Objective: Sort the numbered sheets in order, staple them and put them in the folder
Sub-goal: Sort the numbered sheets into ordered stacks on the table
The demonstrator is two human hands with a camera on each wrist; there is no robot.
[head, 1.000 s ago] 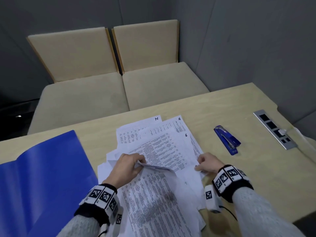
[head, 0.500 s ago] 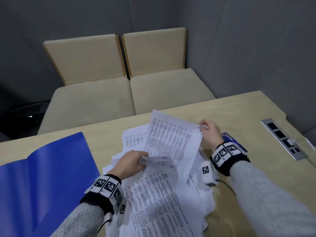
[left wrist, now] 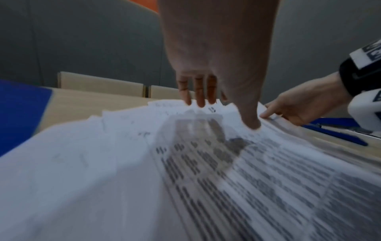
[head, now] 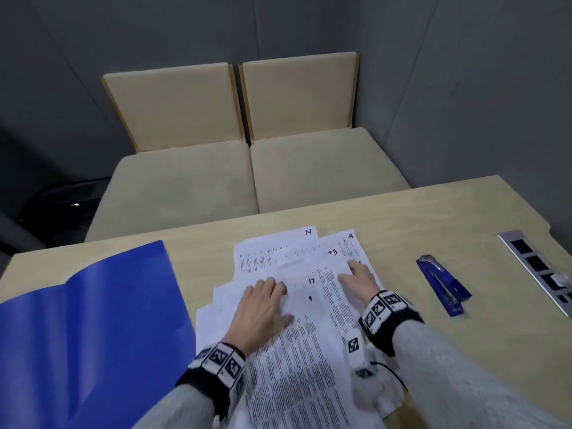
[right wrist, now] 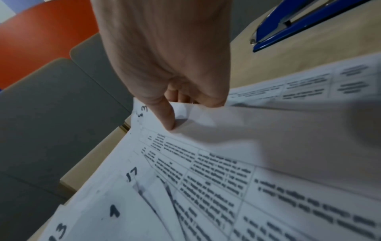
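Several printed sheets (head: pixel 305 354) with handwritten numbers lie fanned out in a loose pile on the table's middle; 14, 4, 3 and 17 show at their corners. My left hand (head: pixel 263 308) lies flat on the pile, fingers straight, pressing the sheets (left wrist: pixel 98 163) down. My right hand (head: pixel 359 278) is at the pile's far right. Its thumb (right wrist: pixel 168 120) presses on a sheet's (right wrist: pixel 226 133) corner with the fingers curled under the edge. The open blue folder (head: pixel 80 320) lies to the left. The blue stapler (head: pixel 442 283) lies to the right, untouched.
A metal socket strip (head: pixel 538 270) is set into the table (head: pixel 433 218) near its right edge. Two beige seats (head: pixel 247 181) stand behind the far edge, with grey walls around. Bare tabletop shows between the pile and the stapler.
My right hand, which held one sheet raised half a second ago, has laid it down on the far part of the pile. My left hand let go of a corner and went flat.
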